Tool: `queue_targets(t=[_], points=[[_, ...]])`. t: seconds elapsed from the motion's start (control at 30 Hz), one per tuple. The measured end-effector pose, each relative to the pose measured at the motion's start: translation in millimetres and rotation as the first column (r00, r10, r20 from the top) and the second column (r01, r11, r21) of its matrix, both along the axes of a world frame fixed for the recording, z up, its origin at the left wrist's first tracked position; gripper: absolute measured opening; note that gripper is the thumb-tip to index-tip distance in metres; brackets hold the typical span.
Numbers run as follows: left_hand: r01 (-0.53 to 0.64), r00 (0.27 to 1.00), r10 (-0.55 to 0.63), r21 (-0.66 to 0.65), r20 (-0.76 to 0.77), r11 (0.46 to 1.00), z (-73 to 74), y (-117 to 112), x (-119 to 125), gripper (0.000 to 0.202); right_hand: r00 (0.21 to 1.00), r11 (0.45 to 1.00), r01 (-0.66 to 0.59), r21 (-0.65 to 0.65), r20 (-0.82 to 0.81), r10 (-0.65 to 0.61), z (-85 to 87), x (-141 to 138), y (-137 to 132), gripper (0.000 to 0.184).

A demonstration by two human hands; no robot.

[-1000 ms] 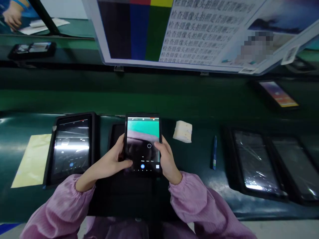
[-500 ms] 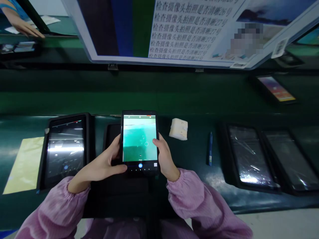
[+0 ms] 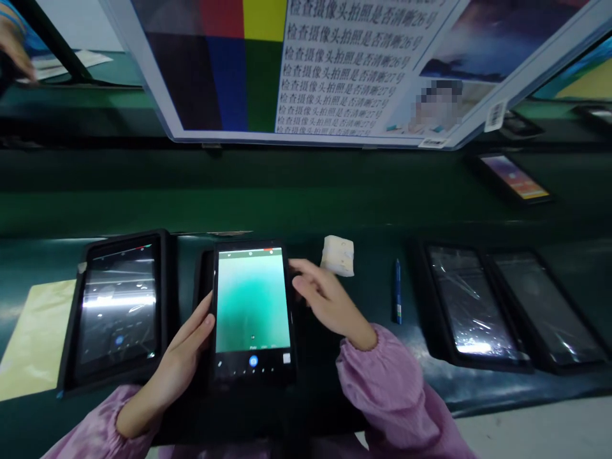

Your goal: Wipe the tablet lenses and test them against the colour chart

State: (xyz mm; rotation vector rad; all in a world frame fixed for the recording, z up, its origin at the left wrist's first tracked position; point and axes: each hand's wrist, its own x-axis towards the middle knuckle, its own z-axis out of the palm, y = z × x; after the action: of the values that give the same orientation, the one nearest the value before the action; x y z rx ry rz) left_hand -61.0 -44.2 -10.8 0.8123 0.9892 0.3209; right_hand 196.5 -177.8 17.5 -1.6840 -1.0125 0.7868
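Note:
A small black tablet [image 3: 252, 309] with a lit green camera screen lies in front of me, over a dark pad on the green bench. My left hand [image 3: 179, 357] grips its left edge, thumb on the bezel. Just off the tablet's right edge hovers my right hand [image 3: 325, 296], fingers loosely spread, holding nothing. Both my sleeves are pink.
Another lit tablet in a black case [image 3: 117, 309] lies to the left beside a yellow sheet [image 3: 29, 338]. A white folded cloth [image 3: 337, 255] and a blue pen [image 3: 397, 290] sit to the right, then two wrapped tablets [image 3: 471, 306]. A test chart board [image 3: 306, 64] hangs above. Another person's hand [image 3: 12, 48] shows far left.
My right hand has let go of the tablet and lifted off to its right. The tablet has come down lower and flatter, held only by my left hand.

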Motion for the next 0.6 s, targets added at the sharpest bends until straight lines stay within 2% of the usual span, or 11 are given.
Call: queue_targets(t=[0.03,0.1,0.17,0.23,0.3,0.33,0.37,0.43,0.53,0.6], points=[[0.014,1.0,-0.014,-0.015,-0.007,1.0,-0.8,1,-3,0.073,0.997,0.999,0.042,0.01,0.064,-0.043,6.2,10,-5,0.037],[0.061,0.997,-0.061,-0.014,-0.036,0.998,-1.7,2,-8,0.066,0.953,0.978,0.192,0.077,0.224,-0.205,16.0,31,-16,0.036],[0.128,0.989,-0.126,0.022,-0.082,0.992,-1.1,2,-10,0.062,0.86,0.953,0.282,0.109,0.412,-0.301,18.6,52,-28,0.049],[0.208,0.973,-0.199,0.076,-0.118,0.975,0.9,1,-10,0.059,0.812,0.955,0.294,-0.023,0.533,-0.237,12.5,71,-38,0.081],[0.283,0.952,-0.262,0.135,-0.158,0.95,3.5,1,-10,0.058,0.822,0.932,0.287,-0.22,0.557,-0.121,0.8,85,-44,0.111],[0.312,0.941,-0.282,0.163,-0.185,0.936,5.0,2,-9,0.059,0.833,0.914,0.279,-0.295,0.549,-0.077,-5.3,89,-46,0.119],[0.336,0.931,-0.294,0.188,-0.217,0.923,6.8,2,-9,0.06,0.842,0.9,0.266,-0.344,0.537,-0.043,-10.6,92,-46,0.122],[0.379,0.907,-0.314,0.217,-0.282,0.899,11.1,4,-9,0.064,0.851,0.903,0.239,-0.356,0.525,-0.018,-16.8,93,-44,0.112],[0.452,0.864,-0.371,0.202,-0.34,0.869,19.4,7,-10,0.067,0.843,0.941,0.245,-0.233,0.531,-0.087,-15.5,85,-37,0.088],[0.493,0.841,-0.412,0.185,-0.35,0.85,24.2,8,-11,0.067,0.819,0.962,0.245,-0.124,0.557,-0.137,-12.4,75,-30,0.08]])
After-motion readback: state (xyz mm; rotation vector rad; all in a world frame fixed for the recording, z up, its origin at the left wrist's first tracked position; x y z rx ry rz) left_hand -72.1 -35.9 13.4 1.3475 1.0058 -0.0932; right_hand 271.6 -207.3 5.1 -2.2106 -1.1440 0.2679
